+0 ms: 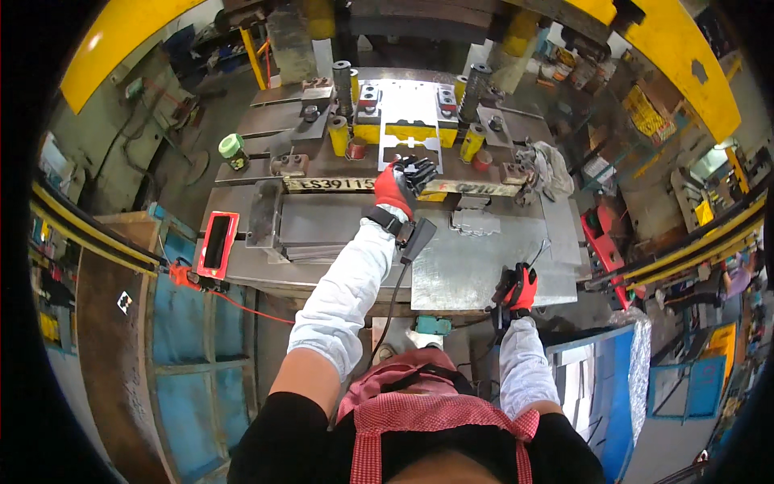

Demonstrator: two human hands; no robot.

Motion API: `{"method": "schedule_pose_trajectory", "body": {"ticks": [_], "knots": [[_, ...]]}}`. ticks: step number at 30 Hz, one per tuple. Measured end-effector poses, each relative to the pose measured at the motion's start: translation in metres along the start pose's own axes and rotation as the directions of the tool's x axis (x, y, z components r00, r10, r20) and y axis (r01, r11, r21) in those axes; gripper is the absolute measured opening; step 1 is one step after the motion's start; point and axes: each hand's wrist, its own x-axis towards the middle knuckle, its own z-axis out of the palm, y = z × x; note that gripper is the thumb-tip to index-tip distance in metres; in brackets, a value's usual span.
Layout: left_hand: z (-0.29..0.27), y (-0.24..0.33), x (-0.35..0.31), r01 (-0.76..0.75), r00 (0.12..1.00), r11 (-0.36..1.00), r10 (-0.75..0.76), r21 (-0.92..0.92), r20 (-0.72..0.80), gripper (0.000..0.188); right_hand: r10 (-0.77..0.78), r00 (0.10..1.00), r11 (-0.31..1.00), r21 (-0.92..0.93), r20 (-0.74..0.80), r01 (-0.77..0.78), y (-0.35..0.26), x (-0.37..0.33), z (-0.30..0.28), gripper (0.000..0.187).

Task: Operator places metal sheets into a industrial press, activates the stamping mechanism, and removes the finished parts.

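A bright sheet-metal blank [407, 105] with cutouts lies over the yellow-sided die [367, 133] of a press. At its front end is my left hand [401, 184], in a red glove with black fingers. Those fingers stretch out to the right, seemingly at the blank's edge; whether they touch it I cannot tell. My right hand [522, 290], gloved alike, is closed low over the right part of a flat metal plate [451, 270]. A thin wire-like tool [540, 253] sticks up from its fingers. Dark devices are strapped at both wrists.
Left of the plate lie stacked grey sheets [322, 222] beside a steel block [264, 214]. A red-framed phone-like object [216, 242] and a green-lidded container [232, 149] sit farther left. Guide posts [476, 89] flank the die. A grey rag [551, 169] lies at right.
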Motion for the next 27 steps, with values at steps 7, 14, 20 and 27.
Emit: {"method": "schedule_pose_trajectory", "body": {"ticks": [7, 14, 20, 27], "knots": [[-0.021, 0.000, -0.001, -0.120, 0.899, 0.964, 0.003, 0.239, 0.438, 0.047, -0.190, 0.916, 0.959, -0.132, 0.353, 0.250, -0.080, -0.023, 0.107, 0.040], [-0.031, 0.001, -0.024, -0.234, 0.953, 0.825, 0.092, 0.514, 0.287, 0.041, 0.117, 0.613, 0.912, -0.328, 0.781, 0.245, -0.164, 0.069, 0.283, 0.016], [-0.040, 0.061, -0.140, -0.372, 0.799, -0.687, 0.105, 0.624, 0.592, 0.028, 0.110, 0.541, 0.994, -0.103, 0.834, -0.045, -0.140, 0.046, 0.255, 0.013], [-0.098, 0.177, -0.401, 0.263, 0.819, -0.218, 0.565, 0.940, -0.098, 0.026, 0.383, 0.671, 0.879, -0.474, 0.634, -0.054, -0.115, -0.032, 0.064, 0.036]]}}
